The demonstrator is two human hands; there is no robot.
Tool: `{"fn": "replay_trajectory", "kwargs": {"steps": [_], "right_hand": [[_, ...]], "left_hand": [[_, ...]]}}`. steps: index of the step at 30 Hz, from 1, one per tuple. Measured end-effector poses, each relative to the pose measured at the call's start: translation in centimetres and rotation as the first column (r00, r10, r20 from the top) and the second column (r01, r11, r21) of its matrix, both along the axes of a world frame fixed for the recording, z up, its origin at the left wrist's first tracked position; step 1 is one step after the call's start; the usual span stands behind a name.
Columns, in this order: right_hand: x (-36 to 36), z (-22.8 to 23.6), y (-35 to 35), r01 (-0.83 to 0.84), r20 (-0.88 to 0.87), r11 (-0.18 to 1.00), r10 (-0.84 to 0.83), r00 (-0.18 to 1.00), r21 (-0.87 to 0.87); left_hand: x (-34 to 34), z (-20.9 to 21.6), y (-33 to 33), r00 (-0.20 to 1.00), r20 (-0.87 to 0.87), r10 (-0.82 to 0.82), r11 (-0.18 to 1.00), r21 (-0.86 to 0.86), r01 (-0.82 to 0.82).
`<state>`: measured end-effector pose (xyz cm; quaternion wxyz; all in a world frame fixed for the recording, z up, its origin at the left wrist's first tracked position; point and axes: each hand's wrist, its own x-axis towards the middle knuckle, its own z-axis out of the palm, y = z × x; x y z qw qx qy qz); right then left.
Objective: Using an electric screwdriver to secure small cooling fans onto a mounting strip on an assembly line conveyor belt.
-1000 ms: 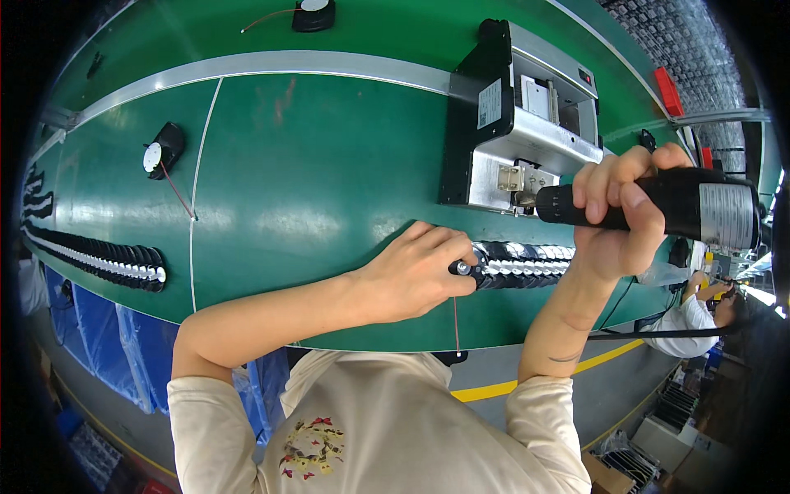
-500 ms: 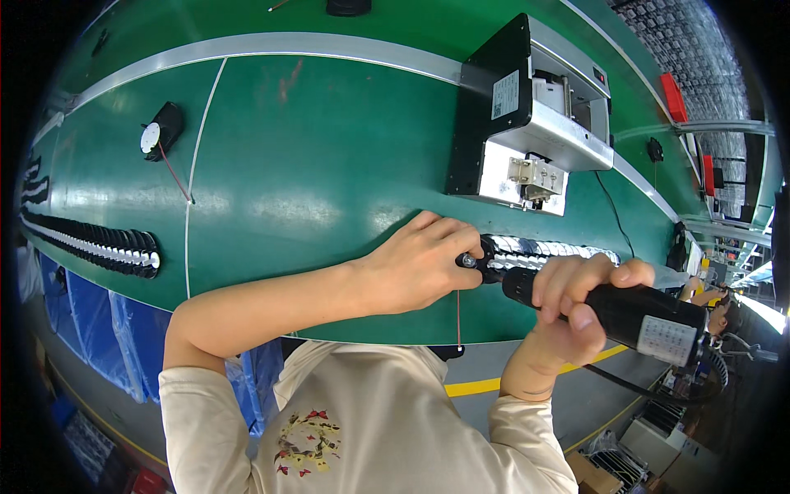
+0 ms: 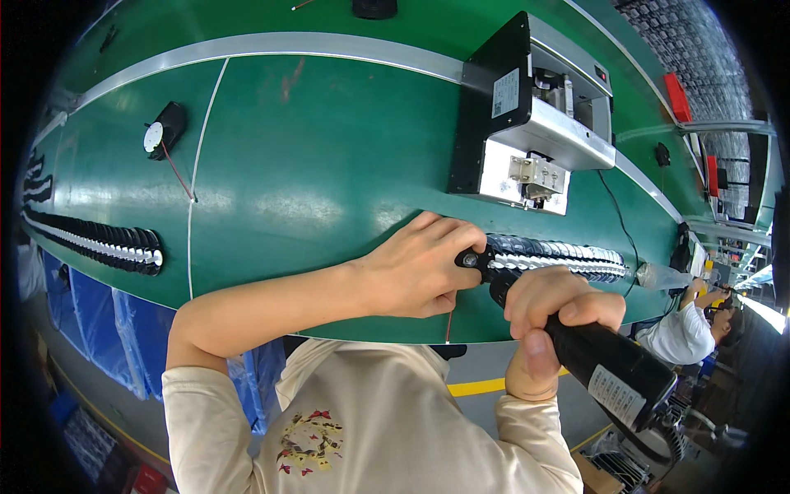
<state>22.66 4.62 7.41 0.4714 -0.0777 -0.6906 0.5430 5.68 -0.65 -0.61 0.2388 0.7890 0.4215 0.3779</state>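
My left hand (image 3: pixel 424 263) is closed on a small black part (image 3: pixel 471 259) with a round metal spot on it, pressed near the bench's front edge. A thin red wire (image 3: pixel 449 325) hangs below that hand. In my right hand (image 3: pixel 553 317) is a black electric screwdriver (image 3: pixel 613 366), gripped round its body. Its nose is tilted up and left, close to the black part. The tip is hard to make out, so I cannot tell whether it touches. Just right of my left hand lies a row of stacked black and white parts (image 3: pixel 568 257).
A black and silver machine (image 3: pixel 531 115) stands at the back right of the green bench (image 3: pixel 329 132). At left lie a black piece with a white disc (image 3: pixel 164 132) and another stacked row (image 3: pixel 99 244). A clear bottle (image 3: pixel 662 277) and a co-worker (image 3: pixel 683 333) are at right.
My right hand has swung the screwdriver's rear end down toward me, its nose shifting slightly left. My left hand stays nearly in place. The black object at the far top has moved right.
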Motion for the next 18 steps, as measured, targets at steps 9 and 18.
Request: {"fn": "replay_trajectory", "kwargs": {"steps": [9, 18], "right_hand": [[2.5, 2.9, 2.7, -0.085, -0.343, 0.993, 0.053, 0.938, -0.080], [3.8, 2.3, 4.6, 0.114, -0.316, 0.991, -0.132, 0.940, -0.075]], "left_hand": [[-0.4, 0.8, -0.1, 0.996, 0.073, 0.045, 0.999, -0.028, -0.043], [-13.2, 4.7, 3.5, 0.775, -0.336, 0.535, 0.826, 0.017, -0.563]]}}
